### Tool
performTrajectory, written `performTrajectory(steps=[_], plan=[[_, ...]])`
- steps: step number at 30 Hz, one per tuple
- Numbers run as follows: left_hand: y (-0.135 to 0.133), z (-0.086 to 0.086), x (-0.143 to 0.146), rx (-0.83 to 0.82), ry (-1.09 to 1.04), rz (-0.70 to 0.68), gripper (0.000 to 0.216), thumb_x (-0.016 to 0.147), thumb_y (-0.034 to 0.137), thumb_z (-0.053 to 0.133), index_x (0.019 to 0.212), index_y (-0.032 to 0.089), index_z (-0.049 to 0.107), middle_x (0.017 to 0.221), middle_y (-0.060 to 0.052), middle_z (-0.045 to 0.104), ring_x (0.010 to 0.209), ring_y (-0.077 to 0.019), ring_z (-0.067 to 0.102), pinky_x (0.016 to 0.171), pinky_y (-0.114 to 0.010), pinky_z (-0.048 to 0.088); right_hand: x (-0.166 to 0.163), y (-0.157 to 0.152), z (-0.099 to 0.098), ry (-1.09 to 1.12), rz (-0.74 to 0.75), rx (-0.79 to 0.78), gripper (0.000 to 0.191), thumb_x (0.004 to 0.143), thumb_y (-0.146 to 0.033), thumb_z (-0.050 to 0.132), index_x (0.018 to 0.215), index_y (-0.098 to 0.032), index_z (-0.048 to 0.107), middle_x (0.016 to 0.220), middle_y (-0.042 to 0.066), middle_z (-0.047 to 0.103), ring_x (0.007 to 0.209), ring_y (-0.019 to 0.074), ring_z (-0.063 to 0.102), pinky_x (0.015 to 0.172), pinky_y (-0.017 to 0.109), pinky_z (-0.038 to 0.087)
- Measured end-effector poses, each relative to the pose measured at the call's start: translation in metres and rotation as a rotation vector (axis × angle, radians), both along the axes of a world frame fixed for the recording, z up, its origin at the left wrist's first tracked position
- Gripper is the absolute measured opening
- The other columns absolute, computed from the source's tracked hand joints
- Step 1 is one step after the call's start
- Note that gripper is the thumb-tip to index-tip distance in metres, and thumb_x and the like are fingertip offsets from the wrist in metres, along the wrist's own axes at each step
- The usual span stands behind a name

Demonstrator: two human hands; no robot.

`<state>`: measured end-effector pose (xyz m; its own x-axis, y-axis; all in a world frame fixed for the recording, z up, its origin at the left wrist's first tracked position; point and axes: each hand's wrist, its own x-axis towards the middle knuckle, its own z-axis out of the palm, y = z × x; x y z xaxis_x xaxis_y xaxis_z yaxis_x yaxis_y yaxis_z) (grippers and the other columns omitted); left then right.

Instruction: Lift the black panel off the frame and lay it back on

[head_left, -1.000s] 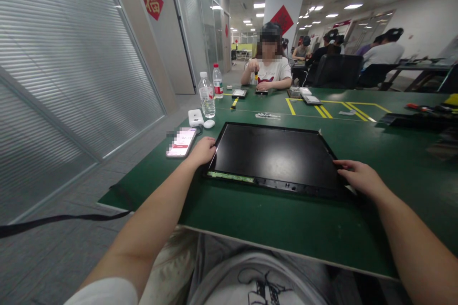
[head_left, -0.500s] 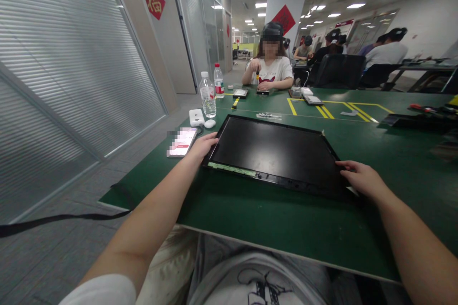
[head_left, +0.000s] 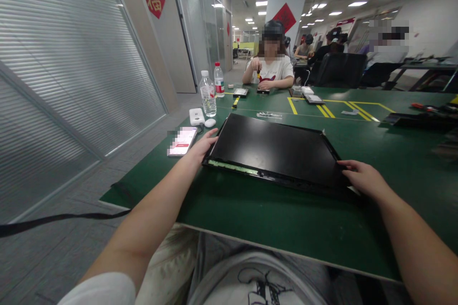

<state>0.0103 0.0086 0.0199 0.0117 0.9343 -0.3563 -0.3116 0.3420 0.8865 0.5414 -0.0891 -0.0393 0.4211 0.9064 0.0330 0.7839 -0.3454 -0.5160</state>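
Note:
A flat black LCD screen panel lies in front of me, within a thin black frame that shows along its left and right sides. A green circuit strip runs along the left part of its near edge. My left hand grips the panel's left edge, its fingertips partly hidden there. At the opposite side my right hand has thumb and fingers closed on the right edge. The panel's far edge now covers the frame's far border.
Left of the panel, a phone, a white charger and two water bottles stand on the green table. Across it a person works with a screwdriver. Dark parts lie at the right.
The panel's far edge has risen slightly and hides the frame's far border, which showed before. The light reflection on the screen has shifted left. Both hands have stayed nearly in place.

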Motion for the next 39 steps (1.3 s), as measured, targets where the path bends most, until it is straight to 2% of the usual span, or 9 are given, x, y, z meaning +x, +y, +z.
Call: performTrajectory(steps=[5,9,13,17,24,31,39], plan=[[-0.005,0.003,0.003,-0.021,-0.020,-0.035,0.079,0.089,0.004,0.085,0.161,0.024,0.059,0.102,-0.005,0.087,0.058,-0.0158,0.077,0.060,-0.027,0.066,-0.005,-0.001,0.005,0.005,-0.025,-0.044,0.045,0.078,-0.027,0.069,0.119,-0.022,0.087,0.111,0.015,0.083,0.096,0.0314,0.078,0.087,0.042,0.061],[-0.006,0.003,0.004,-0.015,-0.038,-0.019,0.075,0.088,0.006,0.089,0.157,0.023,0.064,0.100,-0.006,0.087,0.060,-0.0166,0.078,0.061,-0.028,0.066,-0.006,-0.001,0.005,0.009,-0.028,-0.031,0.043,0.078,-0.028,0.069,0.117,-0.024,0.087,0.110,0.013,0.083,0.094,0.0320,0.078,0.086,0.043,0.062],[-0.008,0.003,0.005,0.009,-0.009,-0.003,0.054,0.090,0.006,0.087,0.142,0.016,0.075,0.092,-0.006,0.087,0.058,-0.0159,0.077,0.059,-0.026,0.064,-0.005,-0.002,0.007,0.018,-0.033,-0.050,0.043,0.078,-0.028,0.070,0.116,-0.023,0.087,0.109,0.014,0.083,0.092,0.0311,0.078,0.085,0.042,0.062],[-0.010,0.003,0.007,0.055,0.043,-0.004,0.040,0.091,0.003,0.083,0.130,0.012,0.082,0.084,-0.008,0.086,0.056,-0.0175,0.076,0.056,-0.026,0.062,-0.004,-0.001,0.004,0.006,-0.013,0.006,0.041,0.074,-0.027,0.071,0.111,-0.024,0.088,0.102,0.013,0.083,0.090,0.0327,0.078,0.082,0.045,0.063],[-0.012,0.005,0.009,0.069,0.045,-0.010,0.049,0.087,-0.007,0.067,0.130,0.010,0.084,0.080,-0.008,0.085,0.053,-0.0174,0.075,0.055,-0.025,0.061,-0.008,-0.002,0.005,0.030,-0.037,-0.011,0.042,0.074,-0.023,0.069,0.111,-0.021,0.088,0.099,0.013,0.082,0.089,0.0319,0.078,0.082,0.044,0.062],[-0.012,0.006,0.010,0.078,0.051,0.000,0.052,0.082,-0.004,0.072,0.129,0.014,0.086,0.080,-0.006,0.085,0.052,-0.0160,0.074,0.052,-0.023,0.059,-0.012,-0.004,0.009,0.047,-0.041,0.019,0.038,0.073,-0.023,0.070,0.107,-0.023,0.087,0.096,0.013,0.082,0.085,0.0318,0.077,0.079,0.044,0.061],[-0.017,0.012,0.014,0.079,0.132,0.029,0.046,0.081,-0.003,0.069,0.120,0.012,0.088,0.081,-0.007,0.086,0.057,-0.0168,0.075,0.051,-0.022,0.057,-0.016,-0.005,0.010,0.037,-0.061,0.019,0.038,0.072,-0.022,0.069,0.106,-0.023,0.087,0.099,0.012,0.082,0.087,0.0309,0.077,0.083,0.045,0.061]])
